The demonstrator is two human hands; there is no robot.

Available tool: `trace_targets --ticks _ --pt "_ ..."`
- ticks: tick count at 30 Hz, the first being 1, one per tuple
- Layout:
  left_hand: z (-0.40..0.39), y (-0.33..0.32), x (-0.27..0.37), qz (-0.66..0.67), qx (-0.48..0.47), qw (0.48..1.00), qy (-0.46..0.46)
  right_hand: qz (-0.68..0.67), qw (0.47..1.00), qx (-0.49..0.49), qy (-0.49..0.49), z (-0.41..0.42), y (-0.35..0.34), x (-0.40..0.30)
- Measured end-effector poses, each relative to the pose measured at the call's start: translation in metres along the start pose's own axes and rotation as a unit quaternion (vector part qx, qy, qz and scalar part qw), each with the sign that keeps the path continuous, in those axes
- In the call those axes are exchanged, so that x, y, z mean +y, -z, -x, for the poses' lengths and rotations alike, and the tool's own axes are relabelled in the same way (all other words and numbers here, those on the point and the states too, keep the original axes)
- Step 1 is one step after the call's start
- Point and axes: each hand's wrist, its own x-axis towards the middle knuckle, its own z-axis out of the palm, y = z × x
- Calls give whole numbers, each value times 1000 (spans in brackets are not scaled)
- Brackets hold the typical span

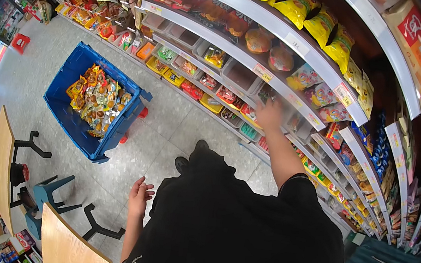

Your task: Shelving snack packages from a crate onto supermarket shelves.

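My right hand (270,113) reaches over the snack shelving, at a row of transparent plastic bins. Motion blurs its fingers, and whether they grip anything is hidden. Just beyond the fingertips is a bin with dark-wrapped snacks (265,93). Beside it stands a larger transparent bin (242,76). Below, small packets fill yellow and transparent bins, among them a bin of teal-wrapped sweets (248,131). My left hand (141,194) hangs at my side over the floor, fingers loosely apart, holding nothing.
A blue plastic crate (72,130) with red wheels holds a heap of wrapped snacks (100,98). Wooden-topped tables (66,244) and a blue stool (51,191) stand at lower left. Yellow snack bags (297,6) line an upper shelf. A red stool (20,43) is farther off.
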Motion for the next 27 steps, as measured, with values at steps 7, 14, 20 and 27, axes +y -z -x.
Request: trace_targets --ticks 7,14,20,27 --pt "-22 -16 26 -24 -18 1000 6 -40 981 -169 -81 -40 -14 33" --pt "-50 -30 45 -20 -26 999 0 29 953 -300 18 -69 -52 50" --pt "-73 -38 74 -93 -58 994 -9 -28 976 -198 -83 -58 -34 37" --pt "-121 -1 122 -132 -61 987 -73 -20 972 -213 -95 -65 -37 36"
